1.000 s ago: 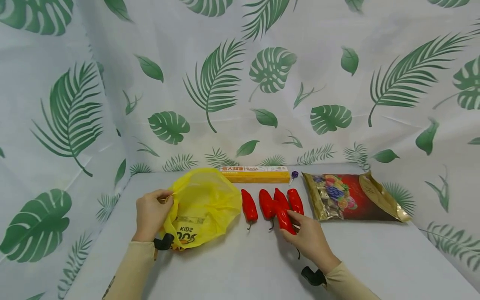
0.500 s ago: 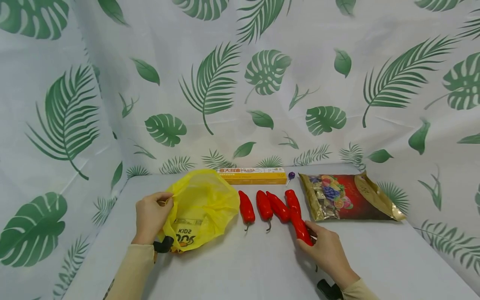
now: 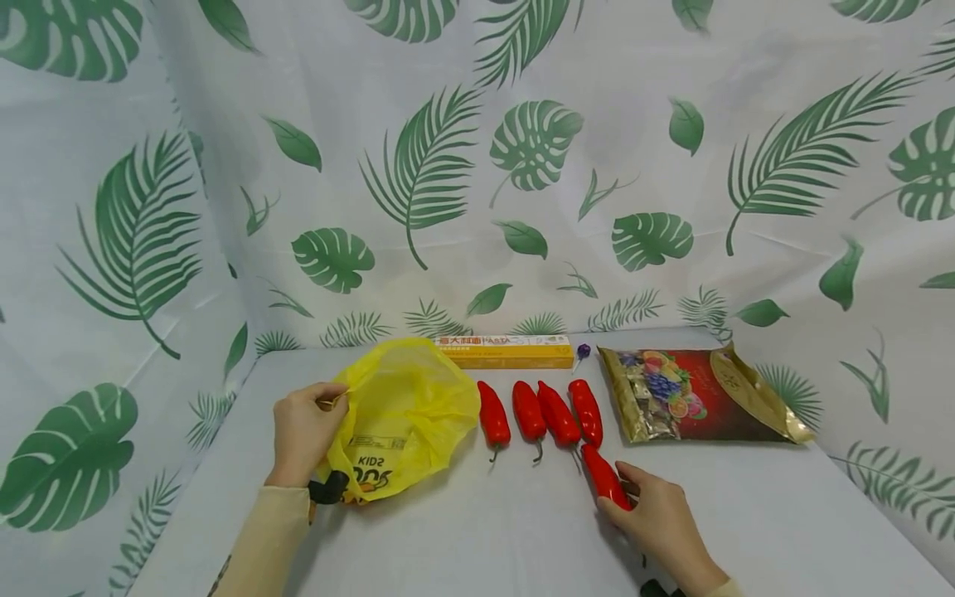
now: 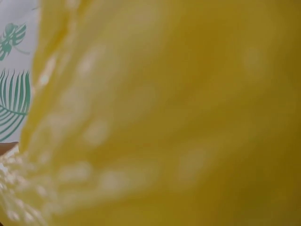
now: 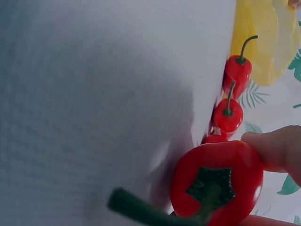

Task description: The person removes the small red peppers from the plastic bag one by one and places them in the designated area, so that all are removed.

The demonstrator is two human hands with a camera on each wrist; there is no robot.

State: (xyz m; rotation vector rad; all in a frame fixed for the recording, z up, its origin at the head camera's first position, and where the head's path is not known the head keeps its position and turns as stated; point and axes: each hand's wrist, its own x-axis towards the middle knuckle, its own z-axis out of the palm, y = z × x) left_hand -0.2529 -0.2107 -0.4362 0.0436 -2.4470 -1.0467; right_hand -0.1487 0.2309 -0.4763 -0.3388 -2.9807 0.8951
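Note:
My left hand (image 3: 306, 427) pinches the rim of a yellow plastic bag (image 3: 440, 431), whose mouth gapes toward me. The same yellow film (image 4: 155, 113) fills most of the left wrist view, hiding the fingers there. On the right, my right hand (image 3: 660, 514) holds a red chili pepper (image 3: 603, 477) between thumb and fingers, its tip close to the row behind. That pepper's green calyx and stem (image 5: 211, 188) face the right wrist camera. Several more red peppers (image 3: 530, 412) lie side by side between the bag and the right hand, stems toward me.
A yellow and white pasta box (image 3: 515, 356) lies along the back, with a small purple lollipop (image 3: 584, 351) at its right end. A gold and red packet (image 3: 705, 394) lies at the right. Leaf-printed cloth (image 3: 462, 166) hangs behind the white table (image 3: 477, 547).
My right hand has drawn its pepper from over the row toward the right and nearer to me. One pepper in the row has turned and settled alongside its neighbours. My left hand stays at the bag.

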